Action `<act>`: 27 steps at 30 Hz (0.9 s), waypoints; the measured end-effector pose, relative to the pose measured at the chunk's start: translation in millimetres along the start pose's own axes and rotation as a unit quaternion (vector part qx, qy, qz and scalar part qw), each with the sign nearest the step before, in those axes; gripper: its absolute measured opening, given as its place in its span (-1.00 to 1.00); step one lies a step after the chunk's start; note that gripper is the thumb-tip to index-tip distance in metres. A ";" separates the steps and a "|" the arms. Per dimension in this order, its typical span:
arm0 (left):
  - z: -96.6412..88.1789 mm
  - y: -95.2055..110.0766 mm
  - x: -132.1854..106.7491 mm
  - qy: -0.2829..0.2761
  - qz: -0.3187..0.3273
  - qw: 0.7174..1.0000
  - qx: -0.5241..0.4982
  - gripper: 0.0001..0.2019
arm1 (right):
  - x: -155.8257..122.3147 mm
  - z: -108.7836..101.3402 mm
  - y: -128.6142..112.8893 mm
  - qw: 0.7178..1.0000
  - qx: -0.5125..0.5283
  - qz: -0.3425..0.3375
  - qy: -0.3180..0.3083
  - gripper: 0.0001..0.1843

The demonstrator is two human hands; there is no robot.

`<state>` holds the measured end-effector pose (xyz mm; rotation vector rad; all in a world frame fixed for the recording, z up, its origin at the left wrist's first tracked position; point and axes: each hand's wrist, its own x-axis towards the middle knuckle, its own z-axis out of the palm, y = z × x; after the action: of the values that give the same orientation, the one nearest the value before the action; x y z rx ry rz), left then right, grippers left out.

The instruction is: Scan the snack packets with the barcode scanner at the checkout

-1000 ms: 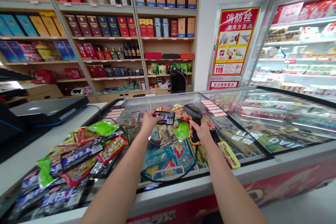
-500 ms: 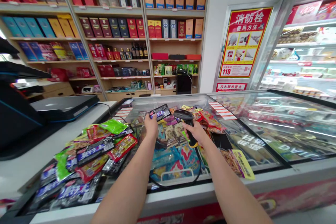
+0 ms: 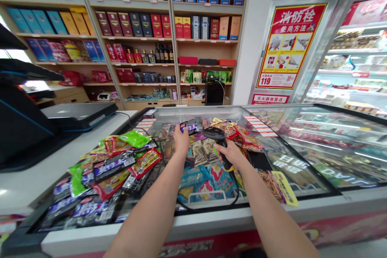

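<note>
My left hand (image 3: 180, 142) holds a small dark purple snack packet (image 3: 189, 126) over the glass lid of a chest freezer (image 3: 302, 161). My right hand (image 3: 231, 152) grips the handle of a black barcode scanner (image 3: 215, 134), whose head points left toward the packet. The scanner's black cable (image 3: 208, 206) loops down across the glass toward me. A heap of snack packets (image 3: 104, 177), green, red and dark purple, lies on the glass to the left of my arms. A smaller heap of red and yellow packets (image 3: 238, 131) lies just beyond the scanner.
A black till screen (image 3: 21, 125) and a flat dark device (image 3: 78, 115) stand on the white counter at left. Shelves of boxed goods (image 3: 136, 28) fill the back wall. A red fire-hydrant poster (image 3: 288, 46) hangs at right, beside an open chiller (image 3: 353, 60).
Both hands have drifted slightly away from me over the glass, the packet now lower and nearer the scanner head. My head has turned a little to the left.
</note>
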<state>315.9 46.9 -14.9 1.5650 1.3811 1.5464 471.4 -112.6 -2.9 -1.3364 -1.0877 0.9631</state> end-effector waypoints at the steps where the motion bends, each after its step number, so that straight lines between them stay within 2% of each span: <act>1: 0.8 -0.7 0.4 0.002 -0.002 1.000 -0.006 -0.80 | 0.6 -0.5 1.1 1.000 -0.003 0.000 0.001 -0.60; 18: 2.2 -2.9 1.1 0.011 -0.007 1.000 0.000 -0.87 | -1.8 -1.1 -3.3 1.000 0.005 0.006 0.002 -0.60; 27: 5.8 -8.1 -0.4 0.015 0.000 1.000 0.001 -0.84 | -2.2 -2.8 -6.4 1.000 0.001 0.012 -0.001 -0.61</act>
<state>319.2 50.8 -23.5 1.5502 1.3985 1.5749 473.1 -115.6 3.6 -1.3498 -1.0741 0.9845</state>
